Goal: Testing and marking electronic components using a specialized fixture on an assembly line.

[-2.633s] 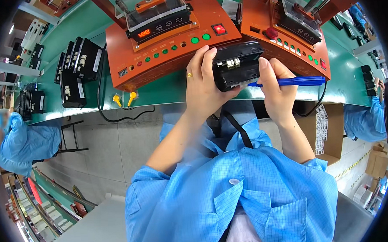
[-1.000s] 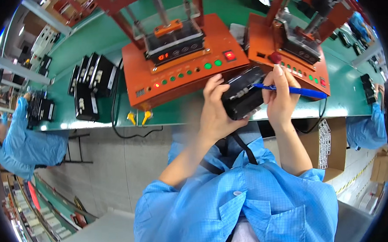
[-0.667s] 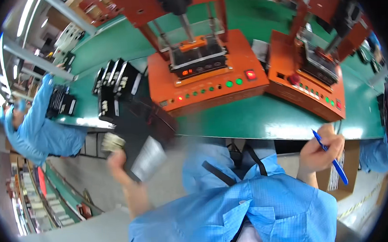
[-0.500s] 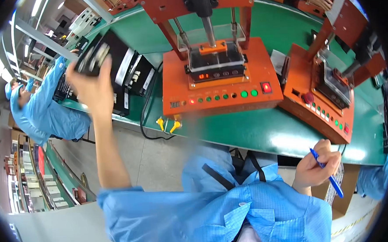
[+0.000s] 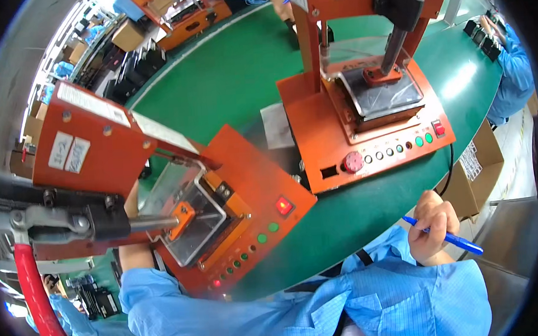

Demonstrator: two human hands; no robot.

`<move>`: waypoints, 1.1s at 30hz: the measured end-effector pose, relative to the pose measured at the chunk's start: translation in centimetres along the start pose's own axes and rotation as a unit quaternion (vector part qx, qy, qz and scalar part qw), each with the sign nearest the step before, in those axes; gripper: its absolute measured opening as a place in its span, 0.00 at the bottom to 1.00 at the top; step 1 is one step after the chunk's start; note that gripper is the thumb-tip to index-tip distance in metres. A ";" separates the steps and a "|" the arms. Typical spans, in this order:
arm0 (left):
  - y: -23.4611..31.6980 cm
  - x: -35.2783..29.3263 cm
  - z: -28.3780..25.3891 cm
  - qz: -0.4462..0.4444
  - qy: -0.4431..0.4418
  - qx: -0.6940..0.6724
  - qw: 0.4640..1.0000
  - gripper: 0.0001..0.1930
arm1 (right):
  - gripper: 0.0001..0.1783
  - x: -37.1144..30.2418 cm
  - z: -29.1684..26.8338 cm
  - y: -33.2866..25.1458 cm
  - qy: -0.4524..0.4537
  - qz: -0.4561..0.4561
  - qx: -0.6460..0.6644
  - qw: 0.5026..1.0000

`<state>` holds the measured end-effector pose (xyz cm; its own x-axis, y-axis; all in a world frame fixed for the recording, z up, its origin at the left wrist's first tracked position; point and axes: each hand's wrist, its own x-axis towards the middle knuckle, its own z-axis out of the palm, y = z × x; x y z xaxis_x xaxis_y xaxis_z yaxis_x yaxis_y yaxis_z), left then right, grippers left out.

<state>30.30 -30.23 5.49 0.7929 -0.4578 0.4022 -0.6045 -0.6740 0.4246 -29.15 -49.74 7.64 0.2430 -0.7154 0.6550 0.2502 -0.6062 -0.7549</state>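
Note:
My right hand is closed round a blue pen, in front of the table's near edge. My left forearm reaches behind the nearer orange press. Its upright hides most of my left hand, so its fingers and anything in them cannot be seen. A clear cover lies under this press's plunger, over a dark device. The press has a red-handled lever and a lit red switch.
A second orange press stands on the green table, with white paper beside it. Beyond the right edge is an open cardboard box. Co-workers in blue sleeves work around the table.
The view has swung to the right, bringing the second press to the centre right. My left hand, earlier raised with a black device, is now mostly behind the nearer press. My right hand keeps the pen.

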 end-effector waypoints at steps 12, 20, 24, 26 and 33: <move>13.3 -22.2 -17.1 -0.121 0.190 -0.503 0.835 0.22 | 0.25 -3.3 0.1 -1.1 -0.109 0.006 0.081 0.991; 18.0 -56.0 -10.2 -0.291 0.334 -0.199 0.874 0.25 | 0.21 -6.0 -1.9 -4.0 -0.167 0.118 0.061 0.977; 17.1 -56.5 -12.9 -0.346 0.378 -0.252 0.821 0.22 | 0.17 -6.3 -2.2 -5.2 -0.242 0.059 0.079 0.965; 16.3 -53.7 -14.2 -0.267 0.399 -0.249 0.841 0.21 | 0.15 -6.4 -3.0 -6.2 -0.243 0.027 0.051 0.968; 17.8 -43.0 -14.6 0.013 0.293 -0.364 0.884 0.19 | 0.09 -7.1 -2.7 -7.7 -0.267 0.026 -0.070 0.961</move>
<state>-15.66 -14.11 7.59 0.7316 0.0546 0.6795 -0.6797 -0.0174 0.7333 -35.34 -40.95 8.67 0.7072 -0.4882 0.5114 0.1049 -0.6429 -0.7587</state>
